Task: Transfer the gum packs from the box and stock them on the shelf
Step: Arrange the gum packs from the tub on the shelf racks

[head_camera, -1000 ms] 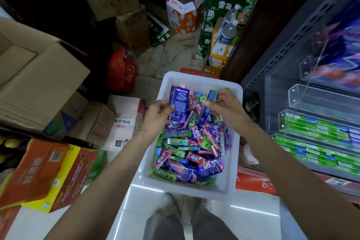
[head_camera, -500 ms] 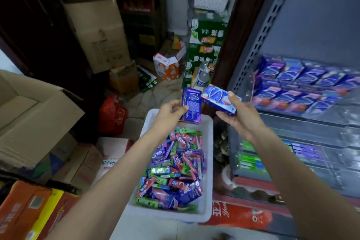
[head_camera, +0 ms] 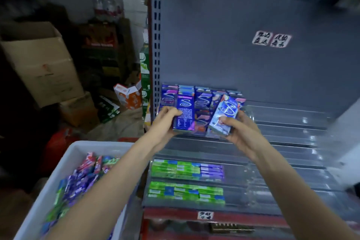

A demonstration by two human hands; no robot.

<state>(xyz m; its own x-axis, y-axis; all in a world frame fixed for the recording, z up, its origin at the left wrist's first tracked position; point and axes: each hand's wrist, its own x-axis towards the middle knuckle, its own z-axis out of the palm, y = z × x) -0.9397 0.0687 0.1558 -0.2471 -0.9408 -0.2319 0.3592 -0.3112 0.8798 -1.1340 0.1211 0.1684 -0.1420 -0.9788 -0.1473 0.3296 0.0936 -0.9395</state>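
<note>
Both hands are up at the shelf (head_camera: 292,122), mid-frame. Left hand (head_camera: 165,120) grips a dark purple gum pack (head_camera: 184,116) by its lower left edge, pack upright, back label toward me. Right hand (head_camera: 236,132) pinches a lighter blue-and-pink pack (head_camera: 224,118) near its bottom, pack tilted to the right. Both sit just in front of the stocked row of purple packs (head_camera: 200,97) at the back left of the clear divider tray (head_camera: 282,115).

The white box (head_camera: 64,163), lower left of frame, holds a lot of mixed gum, so I judge we're early in the task. Green packs (head_camera: 185,181) fill the lower tiers, centre bottom.

How I'd do this step:
- Match each pack to its column. Purple looks right for the leftmost lanes; I can't tell through the blur which lane takes the lighter one.
- Straighten the right pack before seating it; tilted, it may catch the divider or knock its neighbour.
- Seat one at a time, bottom edge first, then slide back until it touches the row.
- Release only once it stands on its own.

Risk: the front packs look loosely leaned and could topple forward.
</note>
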